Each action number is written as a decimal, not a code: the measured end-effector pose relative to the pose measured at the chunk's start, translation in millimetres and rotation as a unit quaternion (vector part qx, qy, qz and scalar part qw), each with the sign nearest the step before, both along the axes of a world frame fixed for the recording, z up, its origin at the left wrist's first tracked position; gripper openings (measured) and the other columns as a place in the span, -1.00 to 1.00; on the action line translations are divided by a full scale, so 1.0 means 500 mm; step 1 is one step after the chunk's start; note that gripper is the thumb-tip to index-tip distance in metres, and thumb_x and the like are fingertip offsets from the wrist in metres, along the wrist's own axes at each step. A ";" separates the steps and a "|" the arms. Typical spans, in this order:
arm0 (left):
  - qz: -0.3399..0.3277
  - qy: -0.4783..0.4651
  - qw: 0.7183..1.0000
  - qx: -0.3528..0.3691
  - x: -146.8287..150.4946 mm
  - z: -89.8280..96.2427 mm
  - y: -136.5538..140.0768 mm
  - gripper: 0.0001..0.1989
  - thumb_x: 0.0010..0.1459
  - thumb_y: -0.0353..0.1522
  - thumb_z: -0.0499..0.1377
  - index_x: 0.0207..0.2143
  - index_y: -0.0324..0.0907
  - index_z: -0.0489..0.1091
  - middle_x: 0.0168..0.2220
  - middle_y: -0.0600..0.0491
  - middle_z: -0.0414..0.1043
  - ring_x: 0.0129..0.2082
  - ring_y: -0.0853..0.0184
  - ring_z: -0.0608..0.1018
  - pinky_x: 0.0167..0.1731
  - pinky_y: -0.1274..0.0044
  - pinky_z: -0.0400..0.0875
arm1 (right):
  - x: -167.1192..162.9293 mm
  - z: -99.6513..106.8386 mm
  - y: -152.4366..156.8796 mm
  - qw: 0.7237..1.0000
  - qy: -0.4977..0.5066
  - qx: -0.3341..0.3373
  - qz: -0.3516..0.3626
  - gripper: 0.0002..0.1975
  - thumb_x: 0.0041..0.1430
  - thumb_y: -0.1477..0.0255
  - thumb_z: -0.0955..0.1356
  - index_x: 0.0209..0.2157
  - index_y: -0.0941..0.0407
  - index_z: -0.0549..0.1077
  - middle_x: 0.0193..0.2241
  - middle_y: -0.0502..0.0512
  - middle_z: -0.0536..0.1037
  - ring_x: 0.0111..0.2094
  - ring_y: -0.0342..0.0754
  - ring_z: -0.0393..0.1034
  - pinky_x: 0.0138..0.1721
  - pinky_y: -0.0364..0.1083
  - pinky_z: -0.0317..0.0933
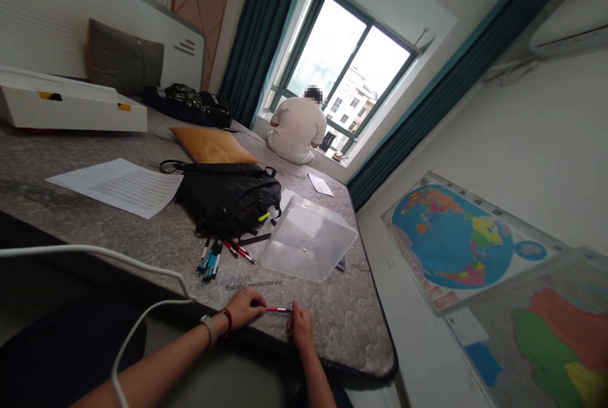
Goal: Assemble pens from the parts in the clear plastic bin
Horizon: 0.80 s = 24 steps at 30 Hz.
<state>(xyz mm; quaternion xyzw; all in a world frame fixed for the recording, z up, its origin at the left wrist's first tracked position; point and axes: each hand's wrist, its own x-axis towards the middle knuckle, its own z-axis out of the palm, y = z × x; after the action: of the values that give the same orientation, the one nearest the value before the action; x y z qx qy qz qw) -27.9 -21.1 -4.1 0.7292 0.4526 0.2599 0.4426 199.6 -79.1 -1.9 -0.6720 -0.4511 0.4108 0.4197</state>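
Observation:
A red pen (278, 310) lies level between my two hands, just above the near edge of the mattress (342, 332). My left hand (244, 308), with a watch and a red bracelet at the wrist, pinches one end. At the other end, the fingers of my right hand (301, 327) are closed on the pen too. Beyond them on the mattress rest a bunch of teal and black pens (209, 261) and a few red pens (240, 251). The pen's two ends are hidden by my fingers.
A black backpack (228, 196), a clear plastic folder (311, 240), a printed sheet (123, 187) and an orange envelope (213, 145) lie farther back. A white cable (142, 262) crosses at left. Another person (298, 129) sits by the window, back turned.

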 end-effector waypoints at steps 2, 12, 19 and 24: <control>-0.008 0.003 1.000 0.007 0.000 0.004 0.001 -0.71 0.04 -0.15 0.21 -0.30 -0.11 0.62 -0.26 0.00 0.62 -0.19 0.16 0.56 -0.13 0.44 0.34 | 0.001 0.005 -0.001 1.000 0.008 0.007 -0.004 -0.32 -0.03 -0.30 0.23 -0.67 0.07 0.32 -0.77 -0.01 0.33 -0.77 -0.17 0.14 -0.71 -0.15 -0.03; -0.011 0.026 0.999 0.024 -0.001 0.013 -0.005 -0.70 0.09 -0.14 0.18 -0.30 -0.12 0.60 -0.27 0.01 0.59 -0.22 0.19 0.54 -0.18 0.46 0.32 | 0.010 0.002 -0.003 0.997 0.067 0.010 0.024 -0.38 -0.13 -0.24 0.35 -0.51 0.08 0.28 -0.71 -0.06 0.39 -0.77 -0.23 0.17 -0.72 -0.22 -0.01; -0.017 0.062 0.996 0.061 0.004 0.018 -0.006 -0.52 0.27 -0.11 -0.04 -0.49 -0.14 0.52 -0.44 0.06 0.53 -0.33 0.28 0.50 -0.26 0.50 0.25 | 0.006 0.009 -0.003 0.998 0.021 -0.040 0.047 -0.28 -0.03 -0.35 0.13 -0.61 0.08 0.24 -0.84 -0.11 0.19 -0.81 -0.24 0.03 -0.75 -0.21 -0.13; -0.007 0.063 0.996 0.063 0.004 0.028 -0.014 -0.59 0.26 -0.12 0.01 -0.45 -0.12 0.52 -0.38 0.07 0.54 -0.28 0.27 0.50 -0.22 0.49 0.23 | 0.007 0.010 -0.007 0.997 0.045 -0.025 0.059 -0.32 -0.06 -0.31 0.24 -0.49 0.09 0.28 -0.74 -0.11 0.34 -0.80 -0.24 0.08 -0.76 -0.22 -0.12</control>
<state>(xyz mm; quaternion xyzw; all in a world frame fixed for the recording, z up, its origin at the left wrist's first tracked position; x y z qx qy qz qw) -25.8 -27.9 10.0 0.7735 0.4577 0.2380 0.3681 203.3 -82.5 3.3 -0.6354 -0.4597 0.4762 0.3978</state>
